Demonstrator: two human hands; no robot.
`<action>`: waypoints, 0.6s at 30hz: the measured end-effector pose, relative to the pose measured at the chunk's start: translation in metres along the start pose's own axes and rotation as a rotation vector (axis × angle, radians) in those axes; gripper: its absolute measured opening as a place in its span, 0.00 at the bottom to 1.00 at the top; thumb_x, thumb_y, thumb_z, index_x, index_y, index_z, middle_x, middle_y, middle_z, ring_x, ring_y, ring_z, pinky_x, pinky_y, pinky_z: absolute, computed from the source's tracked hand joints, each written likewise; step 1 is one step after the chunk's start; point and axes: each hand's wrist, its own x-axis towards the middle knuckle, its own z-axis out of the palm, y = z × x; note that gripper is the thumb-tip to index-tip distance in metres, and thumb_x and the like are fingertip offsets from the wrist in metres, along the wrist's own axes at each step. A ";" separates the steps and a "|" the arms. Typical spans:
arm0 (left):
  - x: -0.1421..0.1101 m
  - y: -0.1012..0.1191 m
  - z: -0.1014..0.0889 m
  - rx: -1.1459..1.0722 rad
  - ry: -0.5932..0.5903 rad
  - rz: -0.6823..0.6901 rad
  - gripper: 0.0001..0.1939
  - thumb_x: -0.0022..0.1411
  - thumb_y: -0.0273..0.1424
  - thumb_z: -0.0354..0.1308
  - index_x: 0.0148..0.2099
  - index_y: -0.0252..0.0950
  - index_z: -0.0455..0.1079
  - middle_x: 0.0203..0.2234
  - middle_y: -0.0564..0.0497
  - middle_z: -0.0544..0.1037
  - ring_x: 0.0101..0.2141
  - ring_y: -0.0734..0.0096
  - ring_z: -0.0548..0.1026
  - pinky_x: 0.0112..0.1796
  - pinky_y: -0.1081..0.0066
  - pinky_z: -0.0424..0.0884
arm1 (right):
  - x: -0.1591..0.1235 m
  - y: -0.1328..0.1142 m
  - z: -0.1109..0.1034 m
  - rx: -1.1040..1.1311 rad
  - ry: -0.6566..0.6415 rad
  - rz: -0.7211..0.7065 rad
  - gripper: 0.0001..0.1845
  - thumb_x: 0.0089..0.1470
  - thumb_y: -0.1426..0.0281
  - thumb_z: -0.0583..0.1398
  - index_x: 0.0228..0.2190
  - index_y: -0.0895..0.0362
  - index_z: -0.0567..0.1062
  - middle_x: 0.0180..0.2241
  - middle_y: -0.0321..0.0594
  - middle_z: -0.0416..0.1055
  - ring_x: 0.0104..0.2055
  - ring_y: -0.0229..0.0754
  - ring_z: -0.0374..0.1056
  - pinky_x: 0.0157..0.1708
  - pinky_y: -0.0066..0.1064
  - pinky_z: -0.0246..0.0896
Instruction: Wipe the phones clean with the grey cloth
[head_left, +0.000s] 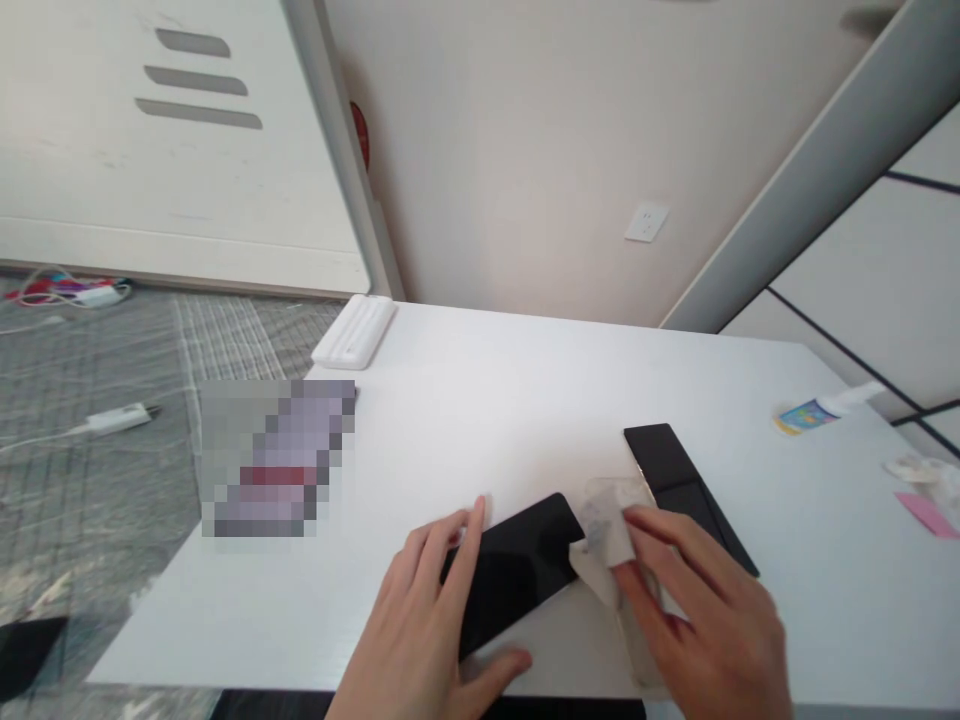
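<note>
A black phone [517, 575] lies screen up near the front edge of the white table [525, 400]. My left hand [427, 625] steadies it, with fingers spread along its left edge and the thumb at its near side. My right hand [705, 620] presses a small white wipe [604, 540] against the phone's right end, fingers closed on the wipe. A clear film piece lies under and beside the wipe. A second black flat slab [679, 485] lies just behind my right hand.
A white oblong case [355, 331] sits at the table's back left corner. A small bottle [817, 410] lies at the right, with a pink card [926, 513] and crumpled wrapper nearby. Chargers and cables lie on the grey floor [97, 450] at left.
</note>
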 end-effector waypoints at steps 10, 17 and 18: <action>-0.020 -0.017 -0.009 -0.081 0.054 -0.011 0.63 0.58 0.29 0.72 0.80 0.47 0.31 0.60 0.43 0.76 0.57 0.51 0.78 0.55 0.54 0.79 | -0.021 -0.041 0.052 0.006 -0.260 -0.346 0.22 0.76 0.62 0.52 0.54 0.63 0.80 0.57 0.43 0.79 0.55 0.47 0.79 0.51 0.34 0.79; -0.020 -0.017 -0.001 0.010 0.086 -0.013 0.69 0.51 0.30 0.77 0.80 0.45 0.32 0.58 0.42 0.78 0.53 0.48 0.79 0.51 0.52 0.81 | -0.022 -0.043 0.052 -0.009 -0.267 -0.450 0.33 0.76 0.52 0.47 0.51 0.64 0.81 0.56 0.44 0.79 0.56 0.49 0.78 0.50 0.35 0.79; -0.020 -0.018 -0.001 0.014 0.083 -0.011 0.70 0.49 0.27 0.77 0.80 0.45 0.31 0.59 0.42 0.77 0.53 0.48 0.79 0.51 0.52 0.81 | -0.022 -0.044 0.053 0.046 -0.288 -0.488 0.32 0.76 0.51 0.48 0.52 0.61 0.81 0.56 0.41 0.79 0.55 0.46 0.79 0.51 0.33 0.78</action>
